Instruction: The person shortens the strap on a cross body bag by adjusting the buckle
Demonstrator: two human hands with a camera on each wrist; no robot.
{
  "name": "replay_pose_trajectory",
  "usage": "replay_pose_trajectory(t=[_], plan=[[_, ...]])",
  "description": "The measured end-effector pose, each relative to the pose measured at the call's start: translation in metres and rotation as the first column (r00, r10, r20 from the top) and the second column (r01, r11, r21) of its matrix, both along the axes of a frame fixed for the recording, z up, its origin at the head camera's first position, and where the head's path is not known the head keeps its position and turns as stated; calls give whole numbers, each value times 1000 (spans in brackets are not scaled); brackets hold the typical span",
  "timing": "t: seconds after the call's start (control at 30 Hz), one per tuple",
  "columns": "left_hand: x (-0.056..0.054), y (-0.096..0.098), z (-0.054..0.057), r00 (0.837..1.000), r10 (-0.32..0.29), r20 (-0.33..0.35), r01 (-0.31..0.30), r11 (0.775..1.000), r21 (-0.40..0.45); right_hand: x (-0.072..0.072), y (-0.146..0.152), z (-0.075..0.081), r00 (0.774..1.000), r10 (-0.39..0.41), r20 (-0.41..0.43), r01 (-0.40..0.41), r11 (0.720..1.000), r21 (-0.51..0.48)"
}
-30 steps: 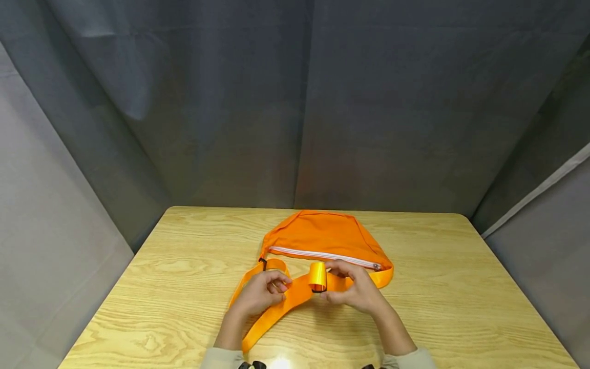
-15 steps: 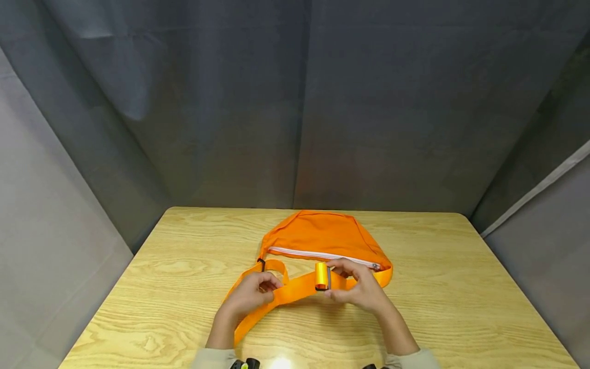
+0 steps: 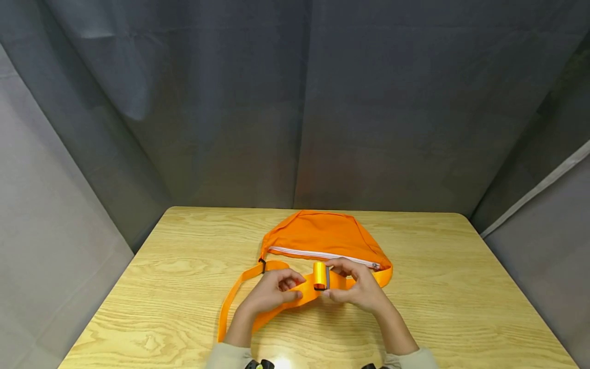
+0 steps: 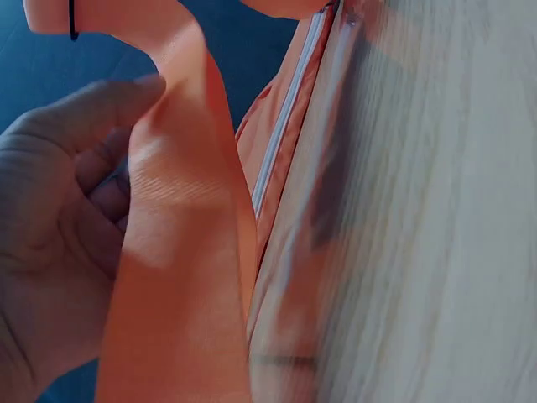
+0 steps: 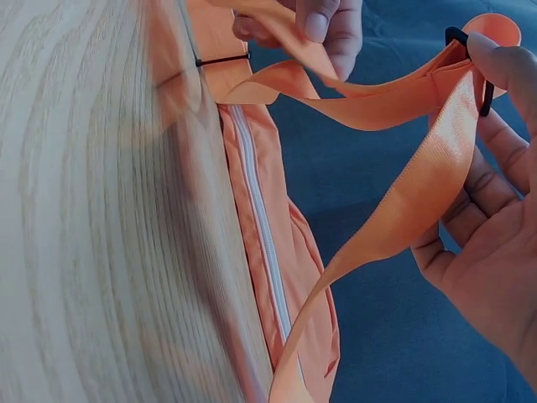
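Observation:
An orange waist bag (image 3: pixel 324 233) with a white zipper (image 3: pixel 322 254) lies on the table. My right hand (image 3: pixel 359 287) pinches the dark slide buckle (image 5: pixel 487 96) by its ends, thumb on one side and fingers on the other. A small loop of the strap (image 3: pixel 319 274) bulges up out of that buckle. My left hand (image 3: pixel 276 291) holds the flat orange strap (image 4: pixel 180 252) just left of the buckle, thumb over its edge and fingers behind. Some of its fingers are hidden by the webbing in the left wrist view.
A second black ring (image 3: pixel 262 265) joins the strap to the bag's left corner. One length of strap (image 3: pixel 226 312) curves toward the table's front, left of my left arm. The wooden table (image 3: pixel 152 287) is backed by a dark curtain (image 3: pixel 230 128).
My left hand first shifted left along the strap, then came back right, closer to the buckle. The loop at the buckle has narrowed. The right hand stays nearly in place.

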State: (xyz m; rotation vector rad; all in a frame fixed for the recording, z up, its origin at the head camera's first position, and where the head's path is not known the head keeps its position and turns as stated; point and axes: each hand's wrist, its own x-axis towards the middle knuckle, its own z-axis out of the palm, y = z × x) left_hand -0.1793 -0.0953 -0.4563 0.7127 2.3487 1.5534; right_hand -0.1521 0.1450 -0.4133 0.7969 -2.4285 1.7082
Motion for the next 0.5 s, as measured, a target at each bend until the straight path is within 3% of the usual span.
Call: replay_pose_trajectory(t=[0.1,0.33,0.5], plan=[[6,-1,12,1000,21,-3,-21,1000,-1,0,0,0,1000,-6,9,6,1000,4],[-6,-30,-16,994,78,-71,-77,997,13,-2,8,-4,999,-32,0,32,999,7],[-9,-41,-10,990,110,-88,-111,994,-6,-6,11,-4,999,-45,6,45,999,22]])
